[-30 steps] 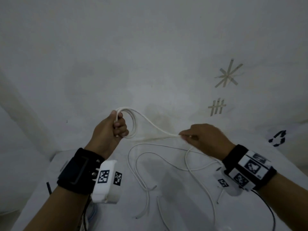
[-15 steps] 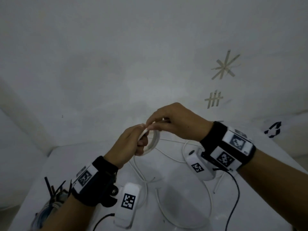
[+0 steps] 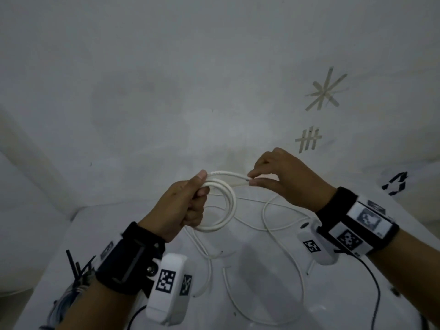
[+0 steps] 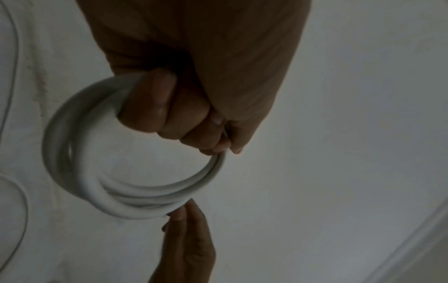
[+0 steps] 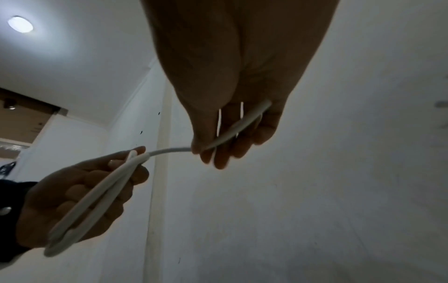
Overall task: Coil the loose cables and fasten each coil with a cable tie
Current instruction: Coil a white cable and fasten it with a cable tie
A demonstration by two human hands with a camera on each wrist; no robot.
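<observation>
White cable coil [image 3: 223,206]: a few loops of thick white cable, held up above the table [image 3: 273,294], in front of the wall [image 3: 166,79]; no tie on it.
Left hand [image 3: 176,210]: fingers curled round one side of the coil, thumb pressing the strands at the top; the left wrist view shows the curled fingers [image 4: 169,113] clamped on the loops (ring hangs below the fist).
Right hand [image 3: 288,182]: thumb and fingertips together, pinching the free end of the same cable [image 3: 245,183] just right of the coil top; the right wrist view shows the end running under the fingers [image 5: 242,145].
Free end: short straight stretch bridging the two hands, level.
Loose cables [image 3: 281,225]: thin white ones lying in slack loops on the table beneath and between the hands, apart from the coil.
Bundle at lower left [image 3: 78,270]: dark strips sticking up beside something coiled at the table edge (too dim to tell more).
Wrist cameras: white unit under each wrist, black strap, printed markers; left one [image 3: 169,284], right one [image 3: 316,244].
Wall marks: tape star [image 3: 326,91] and tape hash [image 3: 308,139] at upper right.
</observation>
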